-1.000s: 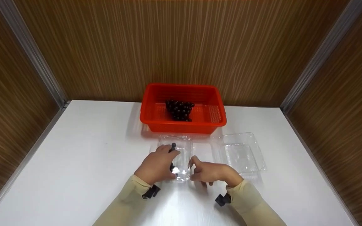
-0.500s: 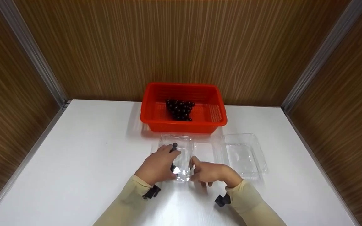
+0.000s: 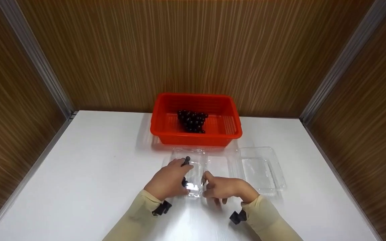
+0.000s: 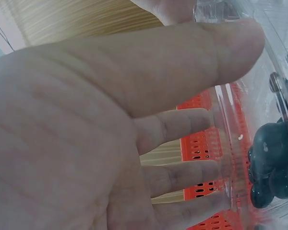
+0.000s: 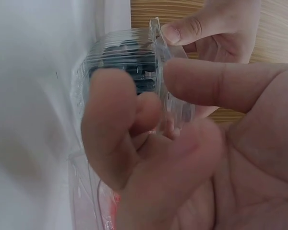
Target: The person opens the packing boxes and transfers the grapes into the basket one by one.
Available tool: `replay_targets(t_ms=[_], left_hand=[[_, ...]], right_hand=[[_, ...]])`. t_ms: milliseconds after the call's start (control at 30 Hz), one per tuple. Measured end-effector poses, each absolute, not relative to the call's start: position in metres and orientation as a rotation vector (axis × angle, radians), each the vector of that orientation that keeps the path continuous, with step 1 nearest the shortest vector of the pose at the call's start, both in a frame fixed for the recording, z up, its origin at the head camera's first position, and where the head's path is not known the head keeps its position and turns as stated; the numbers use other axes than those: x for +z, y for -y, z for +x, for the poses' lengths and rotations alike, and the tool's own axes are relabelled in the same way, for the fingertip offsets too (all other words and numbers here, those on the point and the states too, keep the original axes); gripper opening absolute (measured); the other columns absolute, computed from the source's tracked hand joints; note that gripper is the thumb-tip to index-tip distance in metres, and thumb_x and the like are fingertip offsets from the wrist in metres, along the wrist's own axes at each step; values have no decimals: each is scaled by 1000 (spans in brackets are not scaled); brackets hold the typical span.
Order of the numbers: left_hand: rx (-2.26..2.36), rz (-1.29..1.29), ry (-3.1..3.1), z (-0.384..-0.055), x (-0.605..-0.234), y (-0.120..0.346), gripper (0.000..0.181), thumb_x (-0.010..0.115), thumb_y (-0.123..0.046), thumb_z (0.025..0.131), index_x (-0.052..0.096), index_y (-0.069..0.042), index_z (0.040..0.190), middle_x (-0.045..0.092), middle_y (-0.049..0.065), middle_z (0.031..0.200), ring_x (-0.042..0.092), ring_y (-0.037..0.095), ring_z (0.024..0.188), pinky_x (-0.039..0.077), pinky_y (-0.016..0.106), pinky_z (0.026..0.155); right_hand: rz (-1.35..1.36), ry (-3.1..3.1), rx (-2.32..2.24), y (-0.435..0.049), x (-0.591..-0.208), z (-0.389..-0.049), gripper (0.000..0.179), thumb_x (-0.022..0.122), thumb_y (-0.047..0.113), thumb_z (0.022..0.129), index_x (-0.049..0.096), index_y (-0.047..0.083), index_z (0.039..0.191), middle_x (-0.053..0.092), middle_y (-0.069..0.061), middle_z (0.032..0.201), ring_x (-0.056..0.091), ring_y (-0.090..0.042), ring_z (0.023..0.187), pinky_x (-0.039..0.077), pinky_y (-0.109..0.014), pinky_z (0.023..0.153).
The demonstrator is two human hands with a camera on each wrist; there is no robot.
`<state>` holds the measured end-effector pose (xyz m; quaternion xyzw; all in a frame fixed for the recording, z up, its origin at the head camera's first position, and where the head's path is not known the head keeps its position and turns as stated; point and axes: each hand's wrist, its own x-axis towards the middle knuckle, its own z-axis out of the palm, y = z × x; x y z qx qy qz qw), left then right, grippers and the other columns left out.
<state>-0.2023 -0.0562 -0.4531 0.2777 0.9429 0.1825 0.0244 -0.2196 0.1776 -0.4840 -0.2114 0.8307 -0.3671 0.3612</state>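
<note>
A clear plastic box (image 3: 196, 170) holding dark grapes (image 4: 273, 153) stands in front of the red basket. My left hand (image 3: 168, 179) lies over its left part, fingers spread and fairly straight, hiding some of the grapes. In the left wrist view the thumb (image 4: 230, 52) reaches the box's rim and the other fingertips touch its edge. At the box's right edge, my right hand (image 3: 224, 187) pinches the rim between thumb and bent index finger. The right wrist view shows that thumb (image 5: 192, 79) against the rim, with grapes visible through the ridged wall.
Behind the box is a red plastic basket (image 3: 196, 139) with a bunch of dark grapes (image 3: 193, 121) in it. To the right another clear plastic container (image 3: 260, 172) lies on the white table (image 3: 89, 174). Wood-patterned panels (image 3: 193, 50) enclose the back and sides.
The whole head view has shifted slightly, so everything sits a little lower in it. Both hands keep nearly the same places on the box.
</note>
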Motion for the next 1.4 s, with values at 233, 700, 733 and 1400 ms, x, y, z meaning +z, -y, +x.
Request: replay_targets(t_ms=[233,700,733,1400], left_hand=[[592,849,-2900,-200,-454,57,77,93,-20,73,62,-5,141,53,23,149,49,39,140,45,51,112],[562,868,-2910,-197,-460,60,73,91,-19,74,63,-7,141,53,24,149,48,42,140,42,53,114],[563,869,-2912,-197,-461,61,73,91,-19,74,63,-7,140,53,24,149,48,42,140,42,52,115],[587,803,-2925,-202,-456,56,73,88,-18,76,61,-6,143,49,28,151,49,47,137,48,54,108]], right_hand=[[-580,-2091,-967,-182,-489,-220,32,63,18,101,36,14,119,69,-15,85,60,-19,54,46,-30,46],[-600,-2142,-986,-176,-491,-217,33,68,15,96,45,11,120,67,-10,78,63,-18,53,44,-29,49],[-603,-2138,-991,-176,-492,-218,33,68,15,96,46,10,120,67,-9,77,63,-18,53,45,-29,49],[-618,-2097,-1136,-179,-488,-219,26,63,8,98,46,10,118,66,-11,80,65,-19,63,55,-35,52]])
